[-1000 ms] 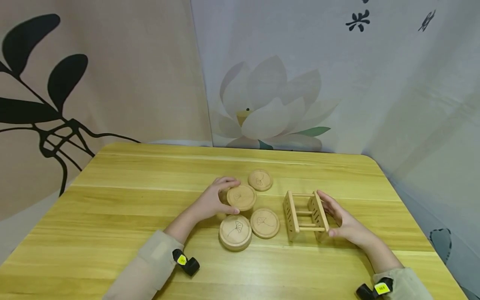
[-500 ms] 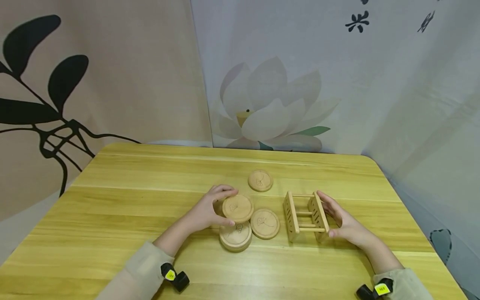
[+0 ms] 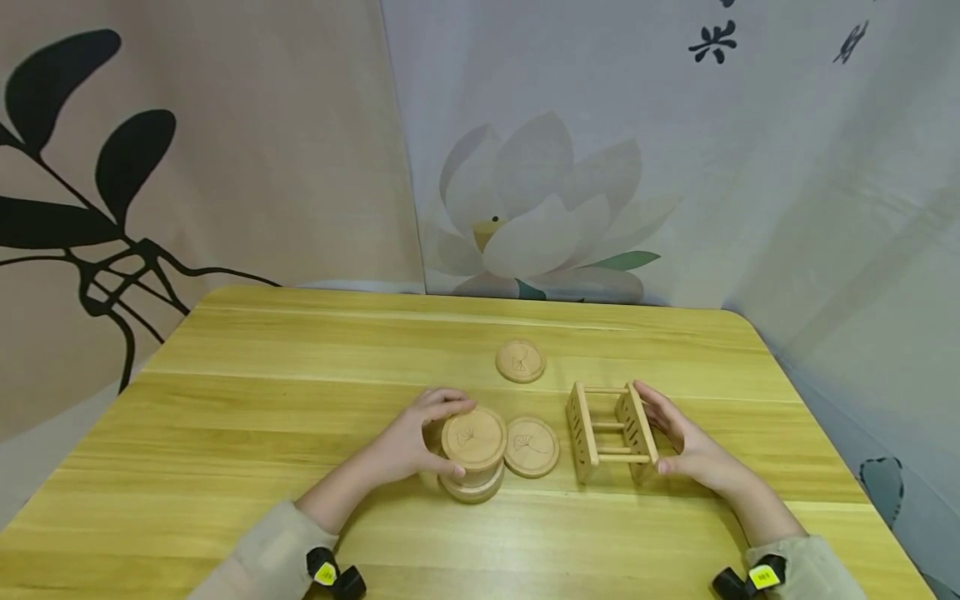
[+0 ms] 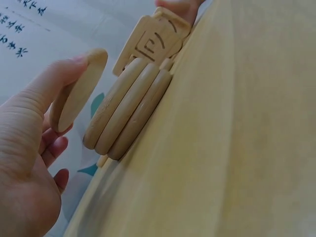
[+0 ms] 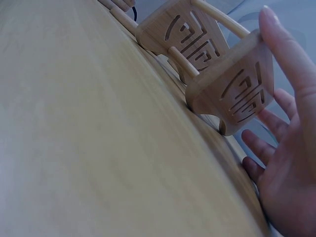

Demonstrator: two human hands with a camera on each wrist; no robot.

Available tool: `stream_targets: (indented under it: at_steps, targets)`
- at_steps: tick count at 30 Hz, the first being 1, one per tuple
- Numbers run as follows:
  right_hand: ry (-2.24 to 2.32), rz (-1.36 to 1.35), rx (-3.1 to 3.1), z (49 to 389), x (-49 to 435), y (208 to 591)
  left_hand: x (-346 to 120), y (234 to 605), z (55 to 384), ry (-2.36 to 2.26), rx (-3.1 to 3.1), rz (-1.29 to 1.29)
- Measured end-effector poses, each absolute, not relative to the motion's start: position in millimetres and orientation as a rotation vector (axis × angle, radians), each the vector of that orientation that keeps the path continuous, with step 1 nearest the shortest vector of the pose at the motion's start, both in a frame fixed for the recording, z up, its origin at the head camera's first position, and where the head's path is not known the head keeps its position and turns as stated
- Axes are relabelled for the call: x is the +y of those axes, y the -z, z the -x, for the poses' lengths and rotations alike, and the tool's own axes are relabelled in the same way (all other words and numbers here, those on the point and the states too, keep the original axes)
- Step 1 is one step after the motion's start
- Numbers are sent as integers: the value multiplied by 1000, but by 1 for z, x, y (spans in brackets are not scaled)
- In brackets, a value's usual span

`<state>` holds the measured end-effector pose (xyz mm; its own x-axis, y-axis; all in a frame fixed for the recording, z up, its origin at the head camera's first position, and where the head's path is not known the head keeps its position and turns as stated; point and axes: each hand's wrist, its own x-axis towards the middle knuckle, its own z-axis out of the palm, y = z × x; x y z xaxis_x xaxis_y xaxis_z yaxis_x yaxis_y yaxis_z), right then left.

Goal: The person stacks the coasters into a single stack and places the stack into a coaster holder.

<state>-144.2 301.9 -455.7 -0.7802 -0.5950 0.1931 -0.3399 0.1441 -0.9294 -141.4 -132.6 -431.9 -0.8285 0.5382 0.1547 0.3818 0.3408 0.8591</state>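
My left hand pinches a round wooden coaster by its edge, thumb on the near side and fingers on the far side. That coaster hovers just over a stack of several coasters; the left wrist view shows a gap between it and the stack. A ginkgo-leaf line drawing marks its face. On the right, my right hand holds a slatted wooden coaster rack by its outer side panel, thumb at the near end and fingers toward the far end. The rack stands on the table.
One coaster lies flat between the stack and the rack. Farther back lies another coaster. The wooden table ends at a printed curtain behind it.
My left hand has carried the coaster toward me, from behind the stack to above it, so it now covers most of the stack's top. My right hand and the rack have stayed put.
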Motion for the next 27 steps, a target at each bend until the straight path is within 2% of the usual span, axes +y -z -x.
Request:
stream_targets:
  at_steps: [27]
  targets:
    - [1687,919,2200,145,302,455,-136,441,132,-1471,2390,-912]
